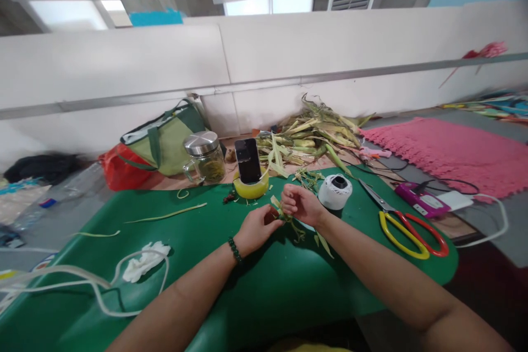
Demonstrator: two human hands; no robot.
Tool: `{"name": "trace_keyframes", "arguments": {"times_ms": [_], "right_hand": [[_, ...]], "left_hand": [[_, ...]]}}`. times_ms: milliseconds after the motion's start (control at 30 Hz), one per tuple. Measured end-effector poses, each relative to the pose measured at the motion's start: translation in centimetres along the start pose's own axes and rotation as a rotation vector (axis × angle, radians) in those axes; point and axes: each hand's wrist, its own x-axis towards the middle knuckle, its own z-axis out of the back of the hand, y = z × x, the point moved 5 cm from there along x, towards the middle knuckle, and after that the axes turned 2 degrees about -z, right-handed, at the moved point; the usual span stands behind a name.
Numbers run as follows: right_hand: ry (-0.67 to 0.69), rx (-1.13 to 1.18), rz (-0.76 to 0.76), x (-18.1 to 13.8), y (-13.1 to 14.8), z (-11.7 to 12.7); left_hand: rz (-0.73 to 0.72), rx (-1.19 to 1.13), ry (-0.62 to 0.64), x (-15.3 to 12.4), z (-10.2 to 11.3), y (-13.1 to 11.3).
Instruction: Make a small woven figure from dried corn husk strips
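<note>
Pinching a small bundle of leaf strips [284,215] between them, the left hand [256,229] and right hand [302,204] are both clenched on it just above the bench [214,286]. Tugging too hard might snap a strip, or its loose ends could slip free.

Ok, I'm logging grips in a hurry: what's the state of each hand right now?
Left hand: closed, pinching the green leaf strips.
Right hand: closed on the same leaf strips.
</note>
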Motion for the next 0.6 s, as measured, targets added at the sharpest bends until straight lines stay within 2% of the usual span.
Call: {"name": "trace_keyframes", "arguments": {"times_ms": [67, 233, 467, 600], "right_hand": [[0.005, 0.003, -0.022, 0.0, -0.2, -0.1], [-0.006, 0.000, -0.063, 0.1, -0.4, -0.1], [0.033, 0.032, -0.047, 0.1, -0.3, -0.1], [0.015, 0.048, -0.038, 0.2, -0.1, 0.4]], "left_hand": [[0.003, -0.117, 0.008, 0.2, 0.0, 0.1], [0.169, -0.441, 0.061, 0.1, -0.3, 0.8], [0.008, -0.214, 0.009, 0.2, 0.0, 0.1], [0.001, -0.246, -0.030, -0.1, 0.4, -0.3]]}}
